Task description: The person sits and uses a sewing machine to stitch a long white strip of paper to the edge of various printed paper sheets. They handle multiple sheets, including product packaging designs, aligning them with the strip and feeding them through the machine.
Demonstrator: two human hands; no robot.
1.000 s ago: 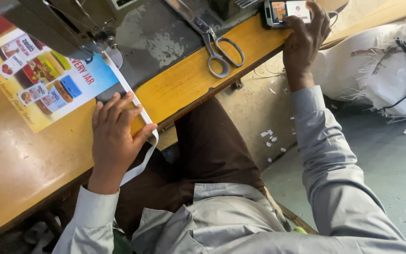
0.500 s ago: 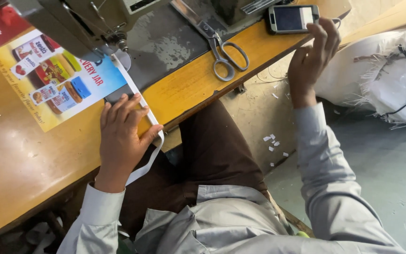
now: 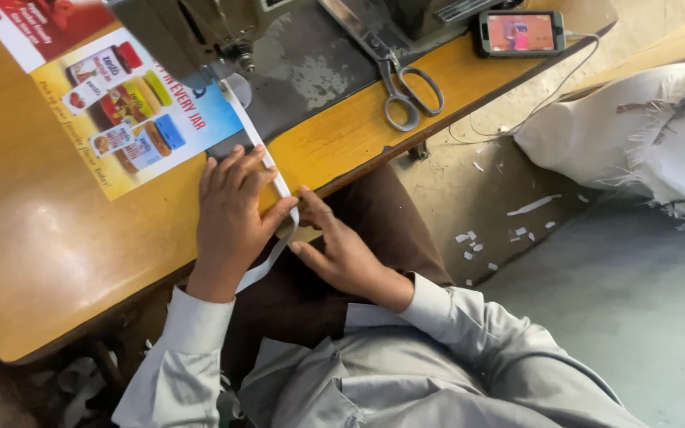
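Left hand flat, fingers together, pins my white strip on the worktop; right hand open beside it. Feeding step; next I'd guide it straight under the needle.

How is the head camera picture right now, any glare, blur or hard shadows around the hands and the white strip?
Head view: sharp on both hands, left hand and right hand, and on the white strip; a soft glare patch on the wooden table; shadow under the table edge; the phone screen is bright but small; the picture's edges look slightly stretched.
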